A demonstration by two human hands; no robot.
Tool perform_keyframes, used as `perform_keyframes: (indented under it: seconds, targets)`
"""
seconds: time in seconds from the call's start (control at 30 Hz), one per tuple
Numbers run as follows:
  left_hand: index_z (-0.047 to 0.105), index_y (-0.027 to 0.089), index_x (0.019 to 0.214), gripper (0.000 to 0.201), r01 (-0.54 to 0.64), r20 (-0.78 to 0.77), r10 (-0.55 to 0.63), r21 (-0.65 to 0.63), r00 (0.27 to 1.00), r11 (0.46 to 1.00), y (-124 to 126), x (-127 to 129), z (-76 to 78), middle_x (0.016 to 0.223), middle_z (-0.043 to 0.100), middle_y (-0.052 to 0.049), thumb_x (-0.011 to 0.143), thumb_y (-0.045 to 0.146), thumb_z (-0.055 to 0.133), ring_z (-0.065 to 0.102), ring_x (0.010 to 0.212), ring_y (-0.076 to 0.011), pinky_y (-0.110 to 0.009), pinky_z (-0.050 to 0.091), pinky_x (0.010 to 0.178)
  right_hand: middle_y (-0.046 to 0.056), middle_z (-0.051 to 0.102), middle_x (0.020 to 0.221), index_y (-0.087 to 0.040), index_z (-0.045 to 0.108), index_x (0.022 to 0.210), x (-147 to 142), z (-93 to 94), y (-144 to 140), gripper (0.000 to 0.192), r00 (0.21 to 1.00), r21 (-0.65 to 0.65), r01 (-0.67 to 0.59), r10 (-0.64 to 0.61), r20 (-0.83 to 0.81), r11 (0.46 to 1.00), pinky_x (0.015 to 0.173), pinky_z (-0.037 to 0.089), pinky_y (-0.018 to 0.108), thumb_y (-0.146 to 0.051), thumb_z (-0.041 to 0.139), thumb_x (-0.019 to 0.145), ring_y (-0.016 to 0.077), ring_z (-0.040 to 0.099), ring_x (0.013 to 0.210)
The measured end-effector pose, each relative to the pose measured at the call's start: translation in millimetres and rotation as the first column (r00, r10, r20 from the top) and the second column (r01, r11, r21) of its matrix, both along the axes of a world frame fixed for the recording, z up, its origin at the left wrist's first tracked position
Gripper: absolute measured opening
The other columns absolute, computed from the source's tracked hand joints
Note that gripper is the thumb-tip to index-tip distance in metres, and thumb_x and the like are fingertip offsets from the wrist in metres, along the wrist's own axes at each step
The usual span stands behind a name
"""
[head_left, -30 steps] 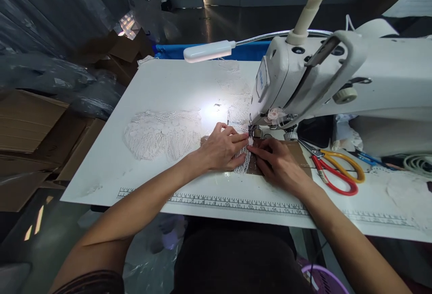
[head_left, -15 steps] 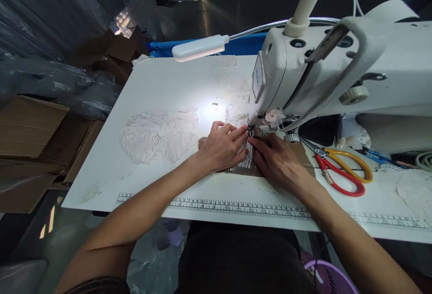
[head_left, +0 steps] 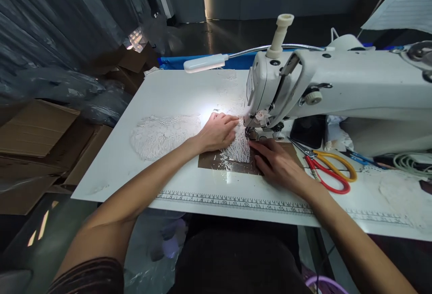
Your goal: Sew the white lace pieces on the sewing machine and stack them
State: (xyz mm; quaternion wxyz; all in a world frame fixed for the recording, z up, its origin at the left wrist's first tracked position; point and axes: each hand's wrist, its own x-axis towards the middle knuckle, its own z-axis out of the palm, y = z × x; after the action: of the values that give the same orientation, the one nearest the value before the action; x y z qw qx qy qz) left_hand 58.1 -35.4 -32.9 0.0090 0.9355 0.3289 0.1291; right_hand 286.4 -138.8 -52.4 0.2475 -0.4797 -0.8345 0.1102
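A strip of white lace [head_left: 239, 146] lies beneath the needle area of a white sewing machine [head_left: 266, 82]. My left hand [head_left: 218, 131] rests on the lace just left of the presser foot [head_left: 251, 134], fingers extended and laid down on it. On the other side, my right hand [head_left: 278, 161] lies palm down, its index finger stretched to the lace edge by the foot. Under the lace is a shiny brown plate [head_left: 216, 161], with white lace bits on it. Another piece of white lace [head_left: 162, 136] is spread flat on the left.
Red-and-yellow handled scissors [head_left: 332, 168] lie right of my right hand, near a dark flat object [head_left: 308, 131]. A lamp [head_left: 205, 63] lights the white table [head_left: 114, 168]. A printed ruler [head_left: 236, 202] runs along the front edge; cardboard boxes [head_left: 37, 127] stand left.
My left hand has drawn back left and away from the presser foot, uncovering more of the lace and brown plate. My right hand stays by the foot. The camera view has shifted.
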Motion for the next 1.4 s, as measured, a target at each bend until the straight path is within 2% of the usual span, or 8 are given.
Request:
perform_keyframes:
  seconds: [0.17, 0.37, 0.5, 0.77, 0.9, 1.03, 1.2, 1.4]
  targets:
    - [0.057, 0.011, 0.123, 0.032, 0.061, 0.039, -0.061, 0.0, 0.997, 0.998, -7.8, -8.4, 5.8, 0.131, 0.059, -0.016, 0.099, 0.021, 0.039, 0.056, 0.111, -0.0251, -0.043, 0.045, 0.09, 0.014, 0.064, 0.111, -0.018, 0.058, 0.132, 20.2, 15.0, -5.0, 0.04, 0.999, -0.059, 0.011, -0.013, -0.034, 0.998, 0.089, 0.055, 0.044, -0.024, 0.046, 0.094, 0.0263, 0.065, 0.099]
    - [0.065, 0.012, 0.108, 0.023, 0.324, 0.175, -0.295, -0.173, 0.94, 0.93, -36.7, -7.2, -0.6, 0.11, 0.067, -0.012, 0.097, 0.029, 0.055, 0.062, 0.101, -0.02, -0.037, 0.053, 0.087, 0.013, 0.065, 0.115, -0.017, 0.061, 0.128, 27.5, 16.7, -11.7, 0.037, 0.998, -0.069, 0.039, -0.043, -0.051, 0.997, 0.09, 0.055, 0.042, -0.024, 0.045, 0.095, 0.0246, 0.066, 0.101]
    - [0.068, 0.013, 0.088, 0.02, 0.302, 0.265, -0.244, -0.204, 0.933, 0.931, -38.0, -6.3, -4.8, 0.102, 0.067, -0.011, 0.098, 0.026, 0.056, 0.063, 0.095, -0.0184, -0.035, 0.055, 0.083, 0.014, 0.065, 0.114, -0.016, 0.063, 0.126, 23.1, 14.5, -12.0, 0.036, 0.997, -0.061, 0.02, -0.025, -0.078, 0.998, 0.088, 0.056, 0.041, -0.023, 0.045, 0.095, 0.0244, 0.066, 0.1]
    - [0.067, 0.013, 0.086, 0.023, 0.272, 0.369, -0.19, -0.184, 0.91, 0.945, -39.2, -4.1, -6.2, 0.097, 0.068, -0.009, 0.1, 0.024, 0.051, 0.064, 0.09, -0.0179, -0.036, 0.057, 0.08, 0.011, 0.066, 0.103, -0.018, 0.062, 0.121, 0.0, 16.9, 1.4, 0.033, 0.986, -0.123, -0.108, 0.091, -0.137, 0.987, 0.078, 0.055, 0.037, -0.035, 0.057, 0.094, 0.0222, 0.066, 0.086]
    - [0.066, 0.013, 0.097, 0.023, 0.292, 0.451, -0.238, -0.053, 0.861, 0.955, -40.0, -2.6, -9.3, 0.101, 0.068, -0.01, 0.095, 0.035, 0.062, 0.065, 0.094, -0.0203, -0.04, 0.058, 0.084, 0.007, 0.067, 0.088, -0.02, 0.063, 0.097, -13.7, 12.8, 8.7, 0.018, 0.987, -0.141, -0.044, 0.021, -0.161, 0.989, 0.069, 0.051, 0.036, -0.034, 0.052, 0.096, 0.0214, 0.063, 0.075]
    - [0.065, 0.012, 0.101, 0.018, 0.289, 0.482, -0.246, -0.015, 0.841, 0.957, -39.1, -1.7, -10.7, 0.099, 0.07, -0.01, 0.097, 0.029, 0.058, 0.068, 0.092, -0.0177, -0.035, 0.061, 0.079, 0.006, 0.067, 0.084, -0.018, 0.063, 0.098, -15.8, 9.2, 9.7, 0.018, 0.958, -0.113, 0.003, -0.035, -0.283, 0.994, 0.067, 0.05, 0.034, -0.033, 0.052, 0.096, 0.0194, 0.062, 0.072]
    - [0.062, 0.011, 0.107, 0.015, 0.277, 0.529, -0.196, -0.077, 0.826, 0.958, -33.7, -3.9, -9.4, 0.106, 0.072, -0.011, 0.1, 0.02, 0.052, 0.07, 0.1, -0.0164, -0.032, 0.062, 0.083, 0.015, 0.06, 0.102, -0.016, 0.063, 0.128, -14.8, 2.8, 1.2, 0.038, 0.999, 0.022, -0.045, 0.046, -0.025, 0.999, 0.081, 0.052, 0.042, -0.019, 0.047, 0.094, 0.0261, 0.058, 0.092]
    - [0.062, 0.015, 0.102, 0.014, 0.339, 0.37, -0.308, -0.02, 0.877, 0.941, -31.4, -8.7, -14.5, 0.116, 0.071, -0.01, 0.101, 0.018, 0.049, 0.068, 0.108, -0.0176, -0.049, 0.049, 0.108, 0.013, 0.057, 0.103, -0.022, 0.067, 0.126, -14.9, -1.3, -7.5, 0.041, 0.996, 0.017, -0.08, 0.079, 0.045, 0.997, 0.086, 0.05, 0.046, -0.013, 0.049, 0.09, 0.0281, 0.054, 0.099]
